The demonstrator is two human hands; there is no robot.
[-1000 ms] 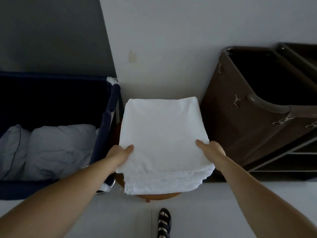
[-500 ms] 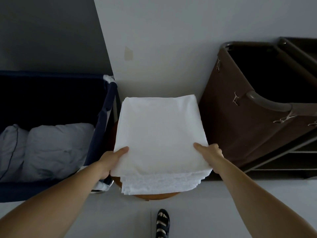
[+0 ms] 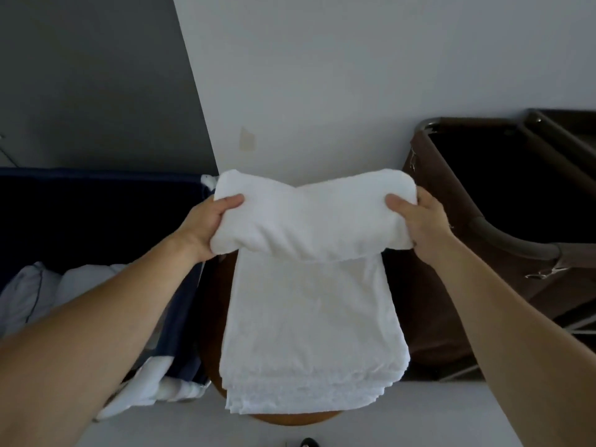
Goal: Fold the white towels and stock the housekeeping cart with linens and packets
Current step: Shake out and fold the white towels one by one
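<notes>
A folded white towel [image 3: 309, 217] is held up in the air, sagging in the middle. My left hand [image 3: 206, 224] grips its left end and my right hand [image 3: 416, 221] grips its right end, thumbs on top. Below it a stack of folded white towels [image 3: 309, 333] lies on a round wooden stool [image 3: 290, 417]. The stack's far end is hidden behind the lifted towel. The brown fabric housekeeping cart [image 3: 483, 221] stands just to the right, its bin dark inside.
A dark blue laundry bin [image 3: 180, 317] with crumpled pale linens [image 3: 42, 291] stands at the left, touching the stool. A pale wall rises straight ahead. A sandalled foot [image 3: 308, 441] shows at the bottom edge on the light floor.
Both hands gripped the top towel at its sides and lifted it off the stack toward the wall. The view has tilted up a little.
</notes>
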